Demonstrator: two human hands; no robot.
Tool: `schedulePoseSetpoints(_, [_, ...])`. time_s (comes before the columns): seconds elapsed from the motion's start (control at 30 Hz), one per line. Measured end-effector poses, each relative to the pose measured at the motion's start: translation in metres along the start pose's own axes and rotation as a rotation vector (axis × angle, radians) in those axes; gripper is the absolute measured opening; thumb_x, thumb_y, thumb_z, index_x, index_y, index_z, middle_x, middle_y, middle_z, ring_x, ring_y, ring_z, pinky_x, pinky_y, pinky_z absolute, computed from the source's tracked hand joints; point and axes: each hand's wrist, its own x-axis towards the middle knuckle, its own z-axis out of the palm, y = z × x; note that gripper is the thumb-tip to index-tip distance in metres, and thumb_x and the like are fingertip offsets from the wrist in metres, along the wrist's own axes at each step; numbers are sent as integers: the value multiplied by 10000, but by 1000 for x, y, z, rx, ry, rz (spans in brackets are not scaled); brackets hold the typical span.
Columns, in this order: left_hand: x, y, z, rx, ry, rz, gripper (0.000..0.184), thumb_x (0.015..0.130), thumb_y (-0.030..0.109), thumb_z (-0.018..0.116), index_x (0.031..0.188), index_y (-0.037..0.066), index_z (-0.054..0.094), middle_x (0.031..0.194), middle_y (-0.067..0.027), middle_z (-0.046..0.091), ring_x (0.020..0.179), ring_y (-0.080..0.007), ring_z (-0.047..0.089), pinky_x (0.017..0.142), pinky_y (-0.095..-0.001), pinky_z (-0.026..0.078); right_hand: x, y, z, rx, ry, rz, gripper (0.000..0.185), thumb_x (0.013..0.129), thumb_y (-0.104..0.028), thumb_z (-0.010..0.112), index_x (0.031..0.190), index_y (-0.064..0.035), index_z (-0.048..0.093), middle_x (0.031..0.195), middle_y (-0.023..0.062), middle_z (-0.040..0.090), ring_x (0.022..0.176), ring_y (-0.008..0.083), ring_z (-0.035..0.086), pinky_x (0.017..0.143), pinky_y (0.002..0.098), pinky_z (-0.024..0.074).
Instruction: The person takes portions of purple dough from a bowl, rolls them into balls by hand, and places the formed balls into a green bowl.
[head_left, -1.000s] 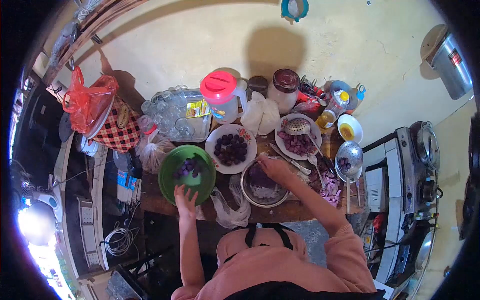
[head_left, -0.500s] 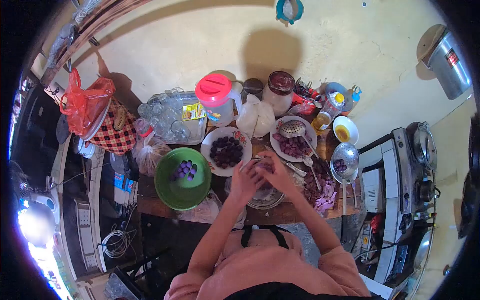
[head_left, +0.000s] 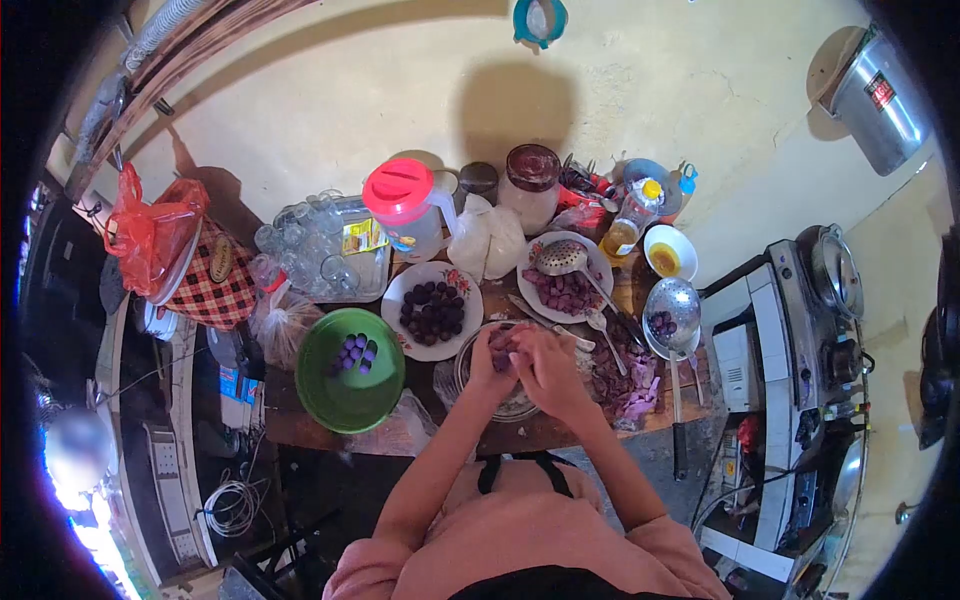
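Note:
My left hand (head_left: 488, 368) is curled around a lump of purple dough (head_left: 502, 352) above a round container (head_left: 518, 405) dusted with white flour. Pressed against the same lump are the bent fingers of my right hand (head_left: 548, 368); they partly cover it. Left of my hands, several purple balls (head_left: 353, 356) lie in a green basin (head_left: 335, 402). Just behind, a floral plate (head_left: 470, 299) holds dark purple balls (head_left: 432, 312). Purple peelings (head_left: 638, 395) are heaped on the table to the right of my right hand.
A plate (head_left: 603, 262) with purple chunks and a slotted ladle (head_left: 562, 258) stands behind. At right, a skimmer (head_left: 676, 300) holding dark balls lies over a bowl. A pink-lidded pitcher (head_left: 415, 235), a tray of glasses (head_left: 375, 280) and an oil bottle (head_left: 622, 235) line the back.
My hands were raised with fingers spread around the purple lump; now they have closed together on it, lower over the container. The whole view has shifted slightly.

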Motion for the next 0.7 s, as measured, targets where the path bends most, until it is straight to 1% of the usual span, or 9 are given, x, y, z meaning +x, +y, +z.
schedulePoseSetpoints(0.07, [-4,0,13,-30,-44,-76,403,851,372,464,921,-9,573,906,-118,603,903,-254,570,818,-350,466,-1,-2,9,-182,-54,-101,280,855,-238,479,1072,-62,482,1052,169,524,1035,325,472,899,504,285])
schedulePoseSetpoints(0.17, [0,-3,14,-92,88,-116,431,863,379,457,950,-29,562,896,-132,603,882,-257,579,829,-349,458,-1,-8,13,-23,-34,-105,252,865,-222,447,1035,-42,488,1023,188,522,1055,335,461,915,513,276])
schedulePoseSetpoints(0.27, [8,-1,-4,-29,-35,-114,428,868,375,464,962,-32,561,909,-139,608,859,-248,588,824,-328,467,5,16,17,-266,144,-523,267,876,-246,451,1046,-40,440,937,170,541,927,284,503,863,427,325])
schedulePoseSetpoints(0.37, [-7,8,9,93,228,90,422,864,368,478,958,-35,565,951,-148,613,878,-239,597,804,-322,483,8,26,18,1025,124,233,272,929,-305,370,1092,-86,365,851,111,543,765,218,486,749,324,324])
schedulePoseSetpoints(0.47, [-6,13,-1,50,108,110,421,862,358,481,972,-39,569,997,-157,613,894,-231,606,773,-312,498,11,17,-3,1402,51,184,395,947,-439,277,1135,-92,287,792,88,535,711,170,462,703,283,320])
schedulePoseSetpoints(0.57, [-15,16,11,90,116,128,430,863,353,478,1002,-45,559,1024,-161,608,936,-235,603,775,-314,503,10,22,2,1251,68,225,504,935,-514,180,1127,-65,302,740,68,518,718,177,470,689,278,311])
schedulePoseSetpoints(0.67, [-21,16,21,238,141,200,407,868,338,481,947,-46,587,915,-119,633,791,-194,620,659,-294,502,8,20,0,1032,-22,201,540,936,-509,158,1129,-24,295,855,110,517,788,208,485,764,297,337])
schedulePoseSetpoints(0.7, [-21,11,26,402,212,312,414,875,349,479,892,-46,600,842,-99,627,723,-170,597,616,-290,481,9,13,3,842,26,113,524,942,-476,179,1141,-6,297,913,130,503,844,223,477,806,314,332])
